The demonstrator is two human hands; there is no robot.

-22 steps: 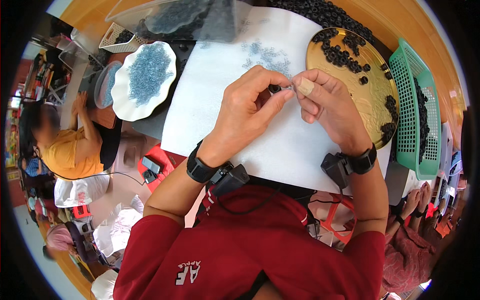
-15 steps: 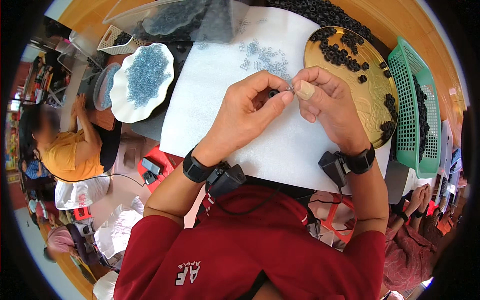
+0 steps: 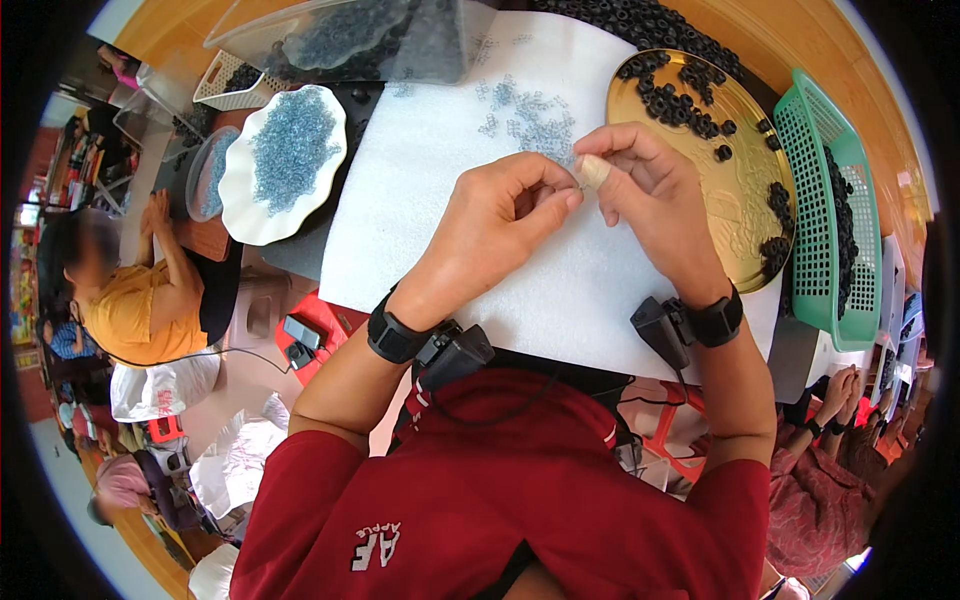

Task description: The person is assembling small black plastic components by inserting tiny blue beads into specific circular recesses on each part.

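Over a white foam sheet (image 3: 400, 220), my two hands meet fingertip to fingertip. My left hand (image 3: 487, 220) is closed, thumb and forefinger pinched together, with the other fingers curled under. What sits in the pinch is too small to name. My right hand (image 3: 655, 195), its thumb wrapped in a pale tape, bends its fingers in a pinch just beside the left fingertips; anything between them is hidden. Small clear bluish pieces (image 3: 535, 120) lie scattered on the sheet beyond my hands. A round gold tray (image 3: 735, 205) with black ring-shaped parts (image 3: 680, 115) stands to the right.
A white scalloped dish (image 3: 235, 205) full of bluish pieces stands at left, near a clear plastic bin (image 3: 440, 45). At right is a green basket (image 3: 815, 200) holding black parts. More black rings (image 3: 660, 28) cover the far edge. A co-worker (image 3: 150, 300) sits at left.
My fingertips have drawn slightly apart, the right hand lifting a little. A black ring visible in my left palm before is now out of sight.
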